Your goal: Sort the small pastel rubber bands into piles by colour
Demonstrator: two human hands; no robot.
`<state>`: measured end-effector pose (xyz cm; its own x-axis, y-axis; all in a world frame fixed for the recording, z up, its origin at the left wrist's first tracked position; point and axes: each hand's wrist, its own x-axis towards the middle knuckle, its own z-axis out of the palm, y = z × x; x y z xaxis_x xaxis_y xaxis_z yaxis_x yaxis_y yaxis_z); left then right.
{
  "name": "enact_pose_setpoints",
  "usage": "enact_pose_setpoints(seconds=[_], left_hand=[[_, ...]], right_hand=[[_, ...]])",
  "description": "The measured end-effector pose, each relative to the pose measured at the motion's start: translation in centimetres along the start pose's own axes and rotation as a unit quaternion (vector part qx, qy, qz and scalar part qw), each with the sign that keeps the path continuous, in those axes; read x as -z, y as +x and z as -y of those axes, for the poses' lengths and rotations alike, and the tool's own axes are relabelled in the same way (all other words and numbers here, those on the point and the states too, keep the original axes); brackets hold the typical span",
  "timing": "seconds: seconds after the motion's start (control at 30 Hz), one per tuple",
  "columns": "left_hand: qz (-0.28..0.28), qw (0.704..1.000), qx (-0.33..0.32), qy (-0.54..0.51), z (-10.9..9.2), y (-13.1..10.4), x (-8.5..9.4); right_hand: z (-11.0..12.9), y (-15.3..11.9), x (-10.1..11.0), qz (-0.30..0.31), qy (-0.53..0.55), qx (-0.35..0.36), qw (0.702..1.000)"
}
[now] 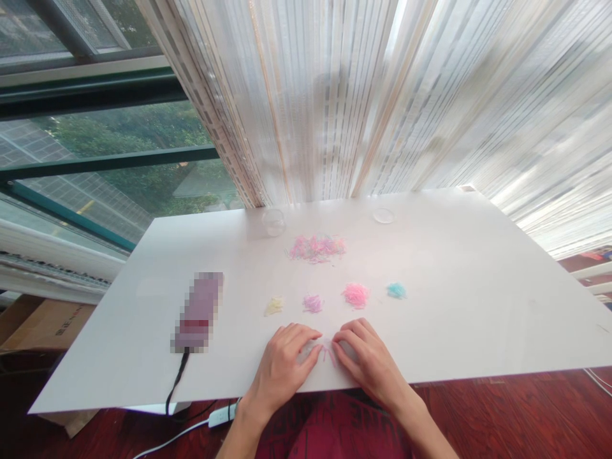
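A few thin pink-purple strips [326, 352] lie on the white table between my two hands, close to its near edge. My left hand [287, 357] rests on the table just left of them, its fingers bent and a gap between thumb and index fingertip. On their right, my right hand [366, 357] curls with thumb and index tips close together beside the strips; whether a strip is between them is too small to see. Beyond the hands lie small piles of strips in a row: yellow [274, 306], purple [313, 303], pink [356, 295] and turquoise [396, 291].
A larger mixed pile of strips [316, 248] lies farther back. Behind it are a clear round container [274, 223] and a clear disc [384, 216]. At left is a blurred purple object [199, 312] with a black cable [176, 382]. A curtain [310, 95] hangs behind the table.
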<state>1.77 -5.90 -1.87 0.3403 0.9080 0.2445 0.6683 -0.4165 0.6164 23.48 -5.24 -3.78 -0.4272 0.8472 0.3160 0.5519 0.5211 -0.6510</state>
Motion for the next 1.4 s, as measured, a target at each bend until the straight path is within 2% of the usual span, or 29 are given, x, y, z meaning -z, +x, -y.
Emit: enact_pose_setpoints(seconds=[0.1, 0.3, 0.53, 1.4], left_hand=[[-0.007, 1.000, -0.006, -0.008, -0.06, 0.04, -0.25], [0.026, 0.999, 0.004, -0.033, -0.17, 0.27, -0.27], [0.034, 0.998, 0.020, -0.043, -0.17, 0.14, 0.06], [0.017, 0.998, 0.022, -0.061, -0.01, -0.07, 0.63]], right_hand=[[0.24, 0.02, 0.34, 0.006, 0.019, 0.011, 1.000], [0.47, 0.19, 0.51, 0.014, 0.044, 0.025, 0.999], [0.44, 0.30, 0.40, 0.014, 0.050, 0.027, 0.998], [0.99, 0.56, 0.35, -0.016, 0.068, 0.016, 0.997]])
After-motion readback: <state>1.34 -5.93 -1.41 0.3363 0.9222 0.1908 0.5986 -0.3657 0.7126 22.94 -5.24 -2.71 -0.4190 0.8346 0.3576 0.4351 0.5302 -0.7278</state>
